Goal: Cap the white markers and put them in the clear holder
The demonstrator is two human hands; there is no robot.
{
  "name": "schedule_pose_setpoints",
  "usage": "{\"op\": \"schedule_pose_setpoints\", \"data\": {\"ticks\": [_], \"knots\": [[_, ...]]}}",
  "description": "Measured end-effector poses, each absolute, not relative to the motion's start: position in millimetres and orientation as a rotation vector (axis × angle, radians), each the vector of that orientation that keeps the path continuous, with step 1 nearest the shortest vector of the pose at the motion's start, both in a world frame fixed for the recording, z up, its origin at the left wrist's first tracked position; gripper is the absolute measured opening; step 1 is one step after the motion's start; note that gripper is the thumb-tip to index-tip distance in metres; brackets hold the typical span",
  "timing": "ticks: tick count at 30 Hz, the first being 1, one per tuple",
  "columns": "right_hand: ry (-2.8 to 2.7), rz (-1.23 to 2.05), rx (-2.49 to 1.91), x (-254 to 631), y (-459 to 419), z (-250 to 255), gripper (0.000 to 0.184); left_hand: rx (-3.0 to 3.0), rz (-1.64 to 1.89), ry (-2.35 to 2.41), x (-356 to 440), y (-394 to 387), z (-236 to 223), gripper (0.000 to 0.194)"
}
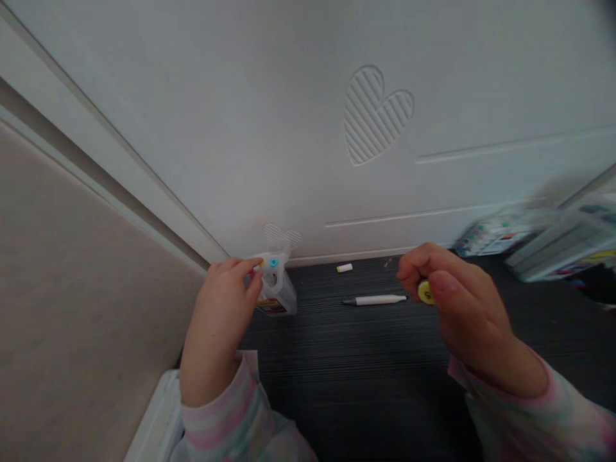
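Note:
My left hand [226,317] is at the mouth of a clear plastic container [283,298] standing on the dark surface. Its thumb and index finger pinch around the top of a yellow-ended marker [263,262] in there; the rest of that marker is hidden. Beside it in the container, a marker with a blue end [274,263] stands upright. My right hand [462,305] is closed around a marker whose yellow round end [426,292] bears a number; its shaft is inside my fist. Between the hands lie a white marker [378,300] with a dark tip and a small white cap [344,268].
A white panel [269,128] with a striped heart relief [375,115] rises behind the dark surface [346,359]. At the right stand a clear case [558,250] and a pack of bottles or markers [491,236], too blurred to tell. A beige wall [81,308] borders the left.

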State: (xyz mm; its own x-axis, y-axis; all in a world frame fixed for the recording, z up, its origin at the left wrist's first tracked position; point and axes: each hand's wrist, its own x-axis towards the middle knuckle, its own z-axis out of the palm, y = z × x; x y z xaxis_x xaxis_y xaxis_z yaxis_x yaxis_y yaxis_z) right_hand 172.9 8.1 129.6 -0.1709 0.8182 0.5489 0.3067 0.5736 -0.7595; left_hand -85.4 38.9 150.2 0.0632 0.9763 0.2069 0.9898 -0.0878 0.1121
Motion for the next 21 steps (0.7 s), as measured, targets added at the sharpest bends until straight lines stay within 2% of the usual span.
{"op": "schedule_pose_setpoints", "data": {"ticks": [8, 21], "knots": [[-1.754, 0.577, -0.917, 171.9, 8.6, 131.5, 0.032, -2.165, -0.313, -2.011, -95.2, 35.3, 147.1, 0.041], [-1.751, 0.558, -0.914, 172.1, 8.1, 131.8, 0.033, -2.251, -0.491, -1.998, -91.9, 34.4, 153.2, 0.037]]}}
